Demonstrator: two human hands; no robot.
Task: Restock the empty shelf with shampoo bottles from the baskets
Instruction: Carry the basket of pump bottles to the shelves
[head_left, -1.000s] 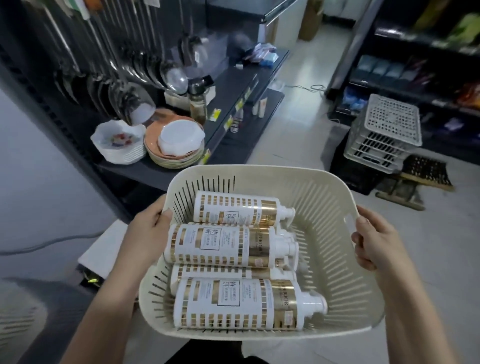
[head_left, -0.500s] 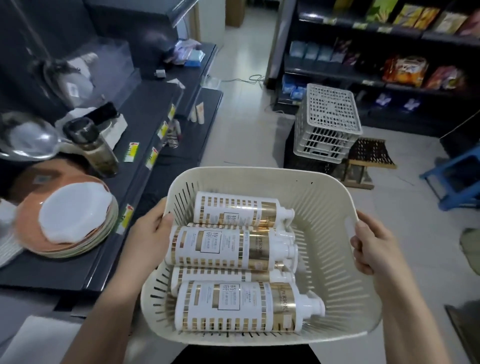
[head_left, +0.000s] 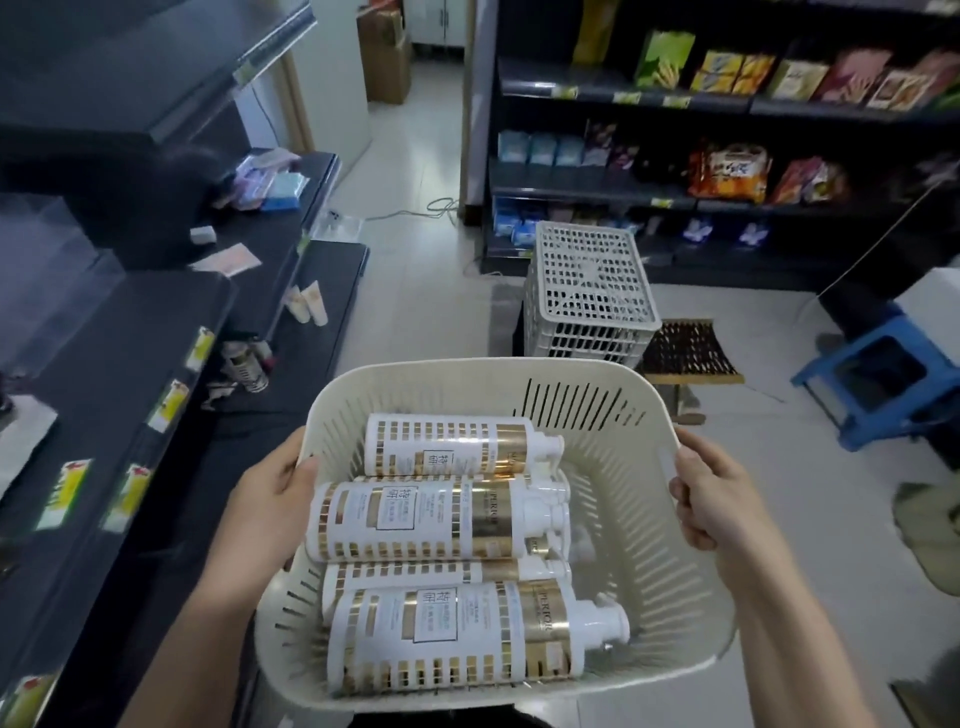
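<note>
1. Cream slotted basket (head_left: 628, 525), centre-bottom of frame, held off the floor at both short ends.
2. Left hand (head_left: 270, 499) grips the left rim, thumb hooked inside and the other fingers hidden under the wall. Right hand (head_left: 711, 499) grips the right rim, fingers curled around it.
3. Inside the basket: shampoo bottles (head_left: 441, 514) lying on their sides in the left half, pump caps pointing right. Four bodies show, stacked and touching, the third mostly covered. The right half of the basket is bare.
4. Left of frame: dark shelf unit (head_left: 130, 338) with yellow price tags (head_left: 67, 488) on its edges, and small tubes (head_left: 309, 304) on a lower tier.
5. Centre: grey lattice crate (head_left: 587, 291) upside down on the pale tiled floor (head_left: 415, 171). Blue stool (head_left: 878, 374) at right. Cardboard box (head_left: 384, 57) at top centre.
6. Upper right: dark shelves of snack packets (head_left: 727, 171).
7. Bottles are white with gold checks. The gold band reads "PERIOR". The boxed label has Chinese characters, and the small print is too blurred to read.
</note>
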